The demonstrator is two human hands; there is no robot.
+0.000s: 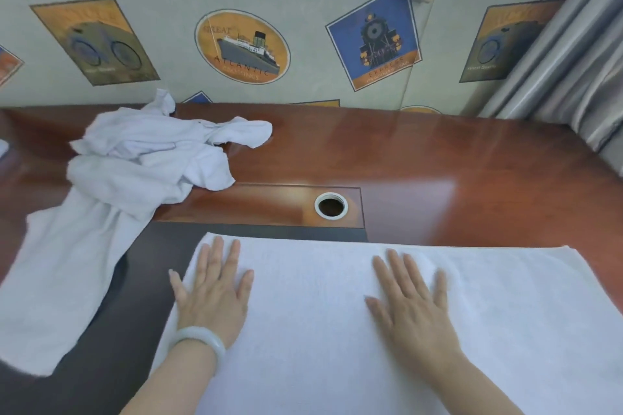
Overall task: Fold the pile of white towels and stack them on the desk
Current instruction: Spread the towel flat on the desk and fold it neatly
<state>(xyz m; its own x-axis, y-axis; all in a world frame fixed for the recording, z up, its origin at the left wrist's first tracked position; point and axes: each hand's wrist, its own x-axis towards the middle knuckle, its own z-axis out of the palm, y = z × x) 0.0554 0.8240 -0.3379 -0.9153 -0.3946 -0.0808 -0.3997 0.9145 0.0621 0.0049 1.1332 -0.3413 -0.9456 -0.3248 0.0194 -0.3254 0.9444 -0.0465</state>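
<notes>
We have both hands spread palm-down on the flat towel (pixel 320 330): the left hand (pixel 212 293) sits by its left edge and the right hand (pixel 409 300) nearer the middle. The fingers (pixel 218 256) are straight and relaxed, gripping nothing. We judge the press is there to smooth the cloth and pin it to the desk (pixel 438 162) so the next fold runs true. The towel's far edge lies just past our fingertips, and its cloth runs on well beyond the right hand's little finger. The unfolded pile (pixel 145 158) lies crumpled beyond and left of the left fingertips, well apart from them. We see no basket or bin. The only hollow is the cable hole (pixel 331 205) beyond the fingertips, between the hands — dark inside, contents not visible.
</notes>
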